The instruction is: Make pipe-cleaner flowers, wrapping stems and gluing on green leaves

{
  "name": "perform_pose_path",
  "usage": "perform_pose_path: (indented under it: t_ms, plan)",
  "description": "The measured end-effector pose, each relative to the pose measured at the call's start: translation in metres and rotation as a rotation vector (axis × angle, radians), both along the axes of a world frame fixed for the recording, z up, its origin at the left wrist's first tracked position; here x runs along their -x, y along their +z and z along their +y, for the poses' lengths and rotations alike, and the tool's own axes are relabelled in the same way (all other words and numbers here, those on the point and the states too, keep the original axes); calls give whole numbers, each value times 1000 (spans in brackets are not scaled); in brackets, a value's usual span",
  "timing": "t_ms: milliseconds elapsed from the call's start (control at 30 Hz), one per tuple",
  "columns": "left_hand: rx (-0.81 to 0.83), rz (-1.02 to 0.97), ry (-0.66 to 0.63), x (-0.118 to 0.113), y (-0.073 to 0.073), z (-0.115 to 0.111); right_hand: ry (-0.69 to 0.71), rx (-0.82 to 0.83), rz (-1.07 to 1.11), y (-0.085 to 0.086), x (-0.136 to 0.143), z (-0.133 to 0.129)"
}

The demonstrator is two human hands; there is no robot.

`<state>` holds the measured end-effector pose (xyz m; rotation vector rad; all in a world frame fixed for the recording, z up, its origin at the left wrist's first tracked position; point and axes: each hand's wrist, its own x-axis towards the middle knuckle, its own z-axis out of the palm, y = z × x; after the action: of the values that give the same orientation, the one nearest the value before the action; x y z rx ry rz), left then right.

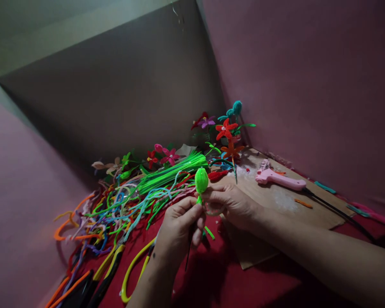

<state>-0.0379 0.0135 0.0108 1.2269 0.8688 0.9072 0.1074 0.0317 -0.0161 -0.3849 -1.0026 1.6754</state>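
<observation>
A bright green pipe-cleaner bud [201,180] stands upright on a short green stem between my two hands. My left hand [179,226] pinches the stem just below the bud with thumb and forefinger. My right hand [231,203] holds the bud's base from the right, fingers curled around it. A thin dark wire hangs down from under my left hand. Both hands hover over the red cloth [231,282].
A tangle of coloured pipe cleaners [115,209] lies at left, with a bundle of green ones [170,173]. Finished pipe-cleaner flowers [226,130] stand at the back. A pink glue gun [280,179] rests on cardboard [311,214] at right. Yellow-handled pliers [111,267] lie near left.
</observation>
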Motion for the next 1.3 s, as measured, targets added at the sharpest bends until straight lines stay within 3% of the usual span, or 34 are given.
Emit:
perform_pose_path:
  t_ms: [133,267,367,533,633,733,867,1000,1167,1300]
  plan:
    - [243,-255,-220,8,-5,3,118,2,44,6,-1,-4]
    - [314,-332,-319,10,-6,4,109,-5,31,10,-2,-7]
    - [204,-181,-210,6,-1,2,22,15,16,10,-1,-6]
    - [-129,233,79,-6,3,-1,-174,83,-20,3,1,-2]
    - [-297,349,190,-9,-5,-2,-197,91,-8,3,3,-2]
    - [-616,532,342,-7,-15,-3,-191,97,8,3,5,-4]
    - [-891,718,427,-3,-22,-2,-201,112,15,1,7,-5]
    - [-884,757,456,-5,-23,-2,-217,151,69,-1,9,-4]
    - [-693,506,496,-6,-23,0,-278,174,20,-1,8,-3]
    - [-711,487,460,-6,-20,-1,-242,142,-35,-3,7,-2]
